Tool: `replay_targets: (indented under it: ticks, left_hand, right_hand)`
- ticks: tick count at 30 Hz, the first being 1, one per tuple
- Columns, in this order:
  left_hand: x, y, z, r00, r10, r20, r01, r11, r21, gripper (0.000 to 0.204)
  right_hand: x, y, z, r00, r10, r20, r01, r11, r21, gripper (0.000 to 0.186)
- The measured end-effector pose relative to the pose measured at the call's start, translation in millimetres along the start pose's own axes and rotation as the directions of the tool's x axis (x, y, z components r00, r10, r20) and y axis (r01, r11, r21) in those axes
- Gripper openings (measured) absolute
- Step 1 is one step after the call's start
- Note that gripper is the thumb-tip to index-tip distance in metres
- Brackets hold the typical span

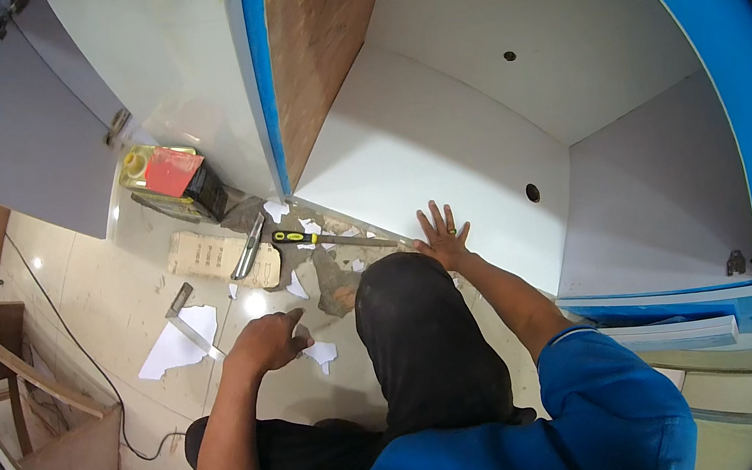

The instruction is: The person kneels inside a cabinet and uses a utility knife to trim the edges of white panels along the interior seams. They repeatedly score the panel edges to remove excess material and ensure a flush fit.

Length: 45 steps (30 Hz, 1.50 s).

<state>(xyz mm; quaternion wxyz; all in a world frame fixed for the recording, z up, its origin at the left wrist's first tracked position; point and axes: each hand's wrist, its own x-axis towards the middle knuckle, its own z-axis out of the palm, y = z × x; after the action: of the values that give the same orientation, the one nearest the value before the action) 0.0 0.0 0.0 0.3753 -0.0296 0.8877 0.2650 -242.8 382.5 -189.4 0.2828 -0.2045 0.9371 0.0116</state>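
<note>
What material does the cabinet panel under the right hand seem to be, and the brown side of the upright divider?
The cabinet panel under the right hand looks like white laminate-faced board: smooth, even, faintly glossy, with drilled holes. The upright divider shows a bare brown, mottled face, probably plywood or particle board; its front edge carries blue film or tape.

1. A raised knee (420, 344) in dark trousers hides the floor between the hands and the right hand's (442, 240) wrist.
2. The screwdriver's (329, 239) tip is too small to tell.
3. The left hand's (268, 341) fingertips curl under, unseen.
</note>
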Motion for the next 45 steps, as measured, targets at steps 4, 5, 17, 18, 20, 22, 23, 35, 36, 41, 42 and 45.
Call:
replay_targets:
  ticks: [4, 5, 17, 18, 20, 22, 23, 35, 36, 41, 42, 45]
  left_hand:
    - [-7, -12, 7, 0.999, -0.006, -0.040, 0.006, 1.000, -0.007, 0.068]
    - [-12, -19, 10, 0.998, -0.030, -0.047, 0.029, 0.999, -0.013, 0.066]
    - [17, -7, 3, 0.998, 0.065, -0.010, -0.064, 0.997, 0.044, 0.051]
    - [15, -7, 8, 0.997, 0.076, -0.006, -0.076, 0.996, 0.038, 0.051]
    - [10, -4, 18, 0.999, 0.037, 0.006, -0.037, 0.999, 0.038, 0.051]
    - [6, -4, 15, 0.999, 0.022, 0.025, -0.023, 0.999, 0.031, 0.051]
    - [2, -3, 16, 0.999, 0.026, 0.024, -0.026, 1.000, 0.015, 0.051]
    - [22, -4, -2, 0.996, 0.074, -0.057, -0.071, 0.997, 0.041, 0.050]
    - [10, -13, 6, 1.000, 0.001, -0.016, -0.001, 1.000, 0.020, 0.051]
    - [7, -6, 3, 1.000, -0.016, -0.001, 0.016, 1.000, -0.016, 0.057]
    - [10, -4, 3, 1.000, -0.006, -0.005, 0.006, 1.000, -0.013, 0.059]
    - [9, -3, 5, 1.000, -0.015, 0.007, 0.015, 1.000, -0.007, 0.063]
  right_hand:
    - [9, -14, 11, 0.999, -0.032, -0.008, 0.033, 0.999, 0.009, 0.091]
    - [14, -24, 15, 0.999, -0.052, 0.001, 0.052, 0.999, 0.008, 0.091]
    - [47, 56, 76, 0.953, 0.030, -0.301, -0.072, 0.989, -0.130, 0.100]
    - [47, 58, 73, 0.952, 0.016, -0.305, -0.061, 0.989, -0.138, 0.100]
    - [46, 77, 74, 0.950, 0.008, -0.312, -0.056, 0.988, -0.144, 0.099]
    - [49, 79, 72, 0.946, -0.010, -0.323, -0.040, 0.988, -0.149, 0.099]
    - [49, 80, 73, 0.947, -0.022, -0.321, -0.030, 0.987, -0.157, 0.098]
    - [84, 120, 74, 0.692, -0.364, -0.624, 0.220, 0.929, -0.298, 0.095]
    - [71, 72, 92, 0.862, -0.223, -0.455, 0.121, 0.963, -0.242, 0.096]
    - [47, 60, 73, 0.951, -0.095, -0.296, 0.054, 0.988, -0.143, 0.095]
    - [44, 63, 69, 0.953, -0.075, -0.292, 0.036, 0.990, -0.136, 0.094]
    - [34, 51, 57, 0.975, 0.043, -0.217, -0.067, 0.992, -0.103, 0.091]
